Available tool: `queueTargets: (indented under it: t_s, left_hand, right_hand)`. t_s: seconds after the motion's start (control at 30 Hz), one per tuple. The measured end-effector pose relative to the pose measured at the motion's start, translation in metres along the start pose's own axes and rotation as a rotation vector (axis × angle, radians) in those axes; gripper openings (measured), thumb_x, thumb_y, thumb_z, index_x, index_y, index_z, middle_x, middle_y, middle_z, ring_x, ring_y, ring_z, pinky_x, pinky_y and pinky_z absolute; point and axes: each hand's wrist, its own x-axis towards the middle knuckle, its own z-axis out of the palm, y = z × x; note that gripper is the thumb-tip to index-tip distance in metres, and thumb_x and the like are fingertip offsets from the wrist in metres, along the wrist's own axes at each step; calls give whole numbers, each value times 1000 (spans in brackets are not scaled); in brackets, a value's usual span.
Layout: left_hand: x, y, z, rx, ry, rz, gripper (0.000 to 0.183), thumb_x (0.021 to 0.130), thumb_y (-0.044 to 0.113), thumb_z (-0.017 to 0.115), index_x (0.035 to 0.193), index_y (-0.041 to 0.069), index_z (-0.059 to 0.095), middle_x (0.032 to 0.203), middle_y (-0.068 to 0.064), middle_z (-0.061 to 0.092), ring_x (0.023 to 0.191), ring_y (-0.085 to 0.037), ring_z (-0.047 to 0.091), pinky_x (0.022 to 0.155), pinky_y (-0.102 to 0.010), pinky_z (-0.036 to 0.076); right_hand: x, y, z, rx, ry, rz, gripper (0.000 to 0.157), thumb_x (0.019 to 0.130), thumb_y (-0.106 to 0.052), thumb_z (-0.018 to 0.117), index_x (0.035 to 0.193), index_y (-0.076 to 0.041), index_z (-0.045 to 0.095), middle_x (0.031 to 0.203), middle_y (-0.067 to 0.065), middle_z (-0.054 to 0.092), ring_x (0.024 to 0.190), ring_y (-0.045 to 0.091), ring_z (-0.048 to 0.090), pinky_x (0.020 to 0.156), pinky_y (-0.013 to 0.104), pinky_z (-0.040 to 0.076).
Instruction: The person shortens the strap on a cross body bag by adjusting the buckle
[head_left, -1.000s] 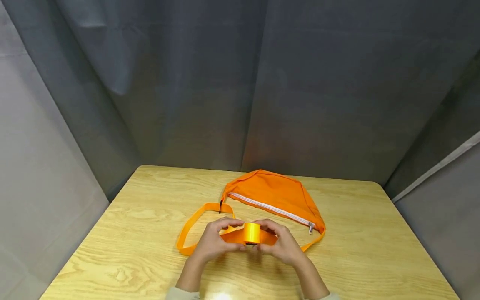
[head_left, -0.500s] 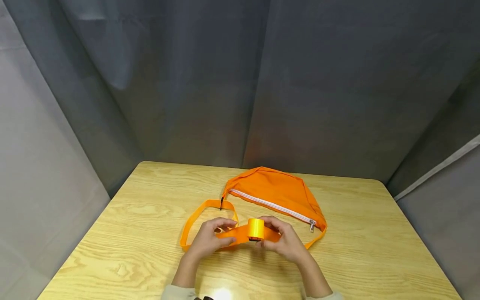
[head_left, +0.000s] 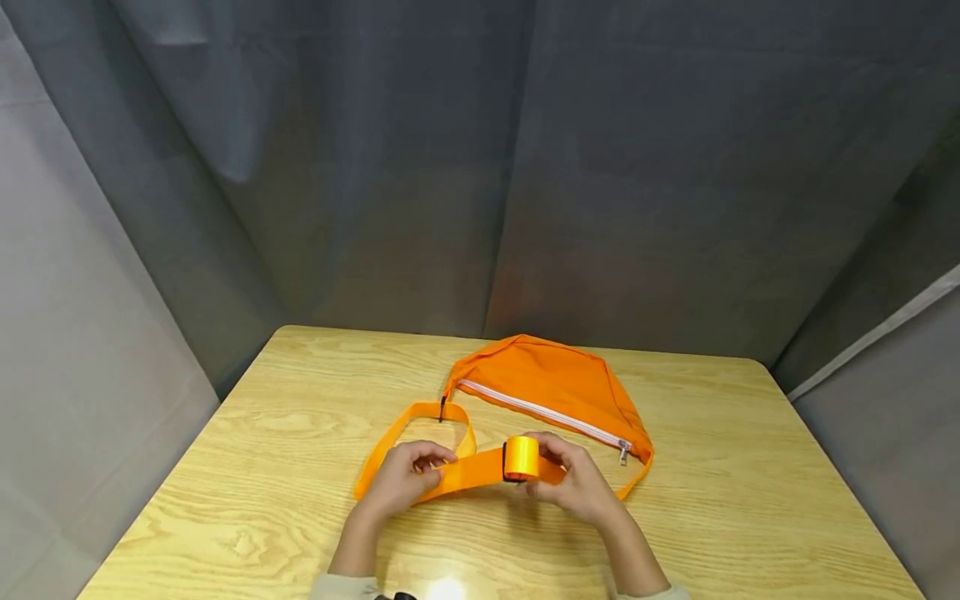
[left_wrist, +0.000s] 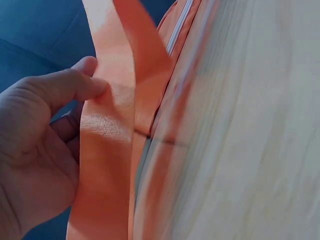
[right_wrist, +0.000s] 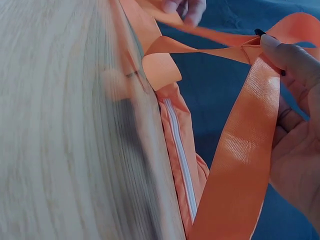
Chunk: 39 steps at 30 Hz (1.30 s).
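Observation:
An orange waist bag [head_left: 551, 385] lies on the table, its white zipper [head_left: 536, 408] facing me and the metal pull at the right end. Its orange webbing strap [head_left: 472, 471] runs between my hands, above the table. With thumb and fingers, my left hand [head_left: 401, 482] pinches the strap; the left wrist view shows the thumb on the flat webbing [left_wrist: 107, 160]. My right hand [head_left: 579, 485] grips the strap beside a black slider buckle [head_left: 506, 463], where a short loop of webbing [head_left: 522, 457] stands up. In the right wrist view the thumb presses at the slider [right_wrist: 260, 33].
More strap [head_left: 382, 446] curls on the table at the left, by a small dark fitting [head_left: 442, 408] near the bag's left corner. The wooden table [head_left: 750, 483] ends at a grey curtain [head_left: 375, 208] behind. A small dark object [head_left: 403, 596] shows at the bottom edge.
My left hand has slid left along the strap, away from the slider, so a longer stretch of webbing shows between the hands. Loop and slider have shifted slightly right with my right hand.

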Motion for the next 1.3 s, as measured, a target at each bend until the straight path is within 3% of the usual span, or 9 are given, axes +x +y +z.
queueTargets:
  t_s: [0.17,0.3,0.5,0.7,0.9,0.97,1.13,1.3]
  left_hand:
    - [-6,-3,-14,14,17,-21,26,78,-8,63,95,10,69,87,0,62,74,-17,52,63,-26,44]
    - [-4,-4,-15,31,-9,-35,25,79,-6,65,99,8,68,88,-5,62,76,-17,54,66,-27,46]
    - [7,4,2,10,-54,3,26,83,8,70,108,5,65,101,-9,63,86,-21,57,73,-37,46]
    - [15,10,22,60,-60,55,25,82,11,70,107,12,67,104,1,64,92,-20,57,75,-38,43]
    - [20,14,33,71,-65,120,25,83,11,69,108,16,67,104,4,63,96,-20,56,79,-43,45]
    - [22,16,33,73,-69,108,25,84,11,69,109,15,67,105,4,62,99,-21,56,82,-45,45]
    - [23,14,30,90,-85,0,26,82,11,69,108,12,67,108,3,60,101,-23,54,87,-43,44]
    - [20,9,30,29,-127,-48,27,81,10,71,108,10,65,108,1,63,84,-19,57,75,-33,48]
  right_hand:
    - [-1,-2,-6,31,21,28,49,71,0,78,117,-3,59,95,5,63,83,21,57,71,30,48]
    - [1,-16,-7,29,4,15,49,71,5,76,116,0,58,93,9,62,80,29,56,69,31,48]
    - [3,-33,-4,27,-9,2,48,71,6,76,115,2,58,93,10,63,80,33,56,69,32,48]
    - [2,-33,0,59,-6,9,48,70,7,76,115,0,59,96,10,64,82,29,58,72,32,48]
    - [3,-32,2,71,-15,-14,48,71,6,76,115,0,58,96,10,64,82,27,58,73,32,48]
    - [4,-33,2,67,-11,-14,48,71,7,76,115,0,58,96,10,64,82,25,59,73,32,48]
    - [6,-20,1,53,-3,-13,50,71,6,76,117,-1,58,98,10,64,86,25,59,75,32,48]
    - [4,-3,0,61,1,12,51,72,-2,79,119,-7,58,100,6,64,88,22,58,77,29,47]
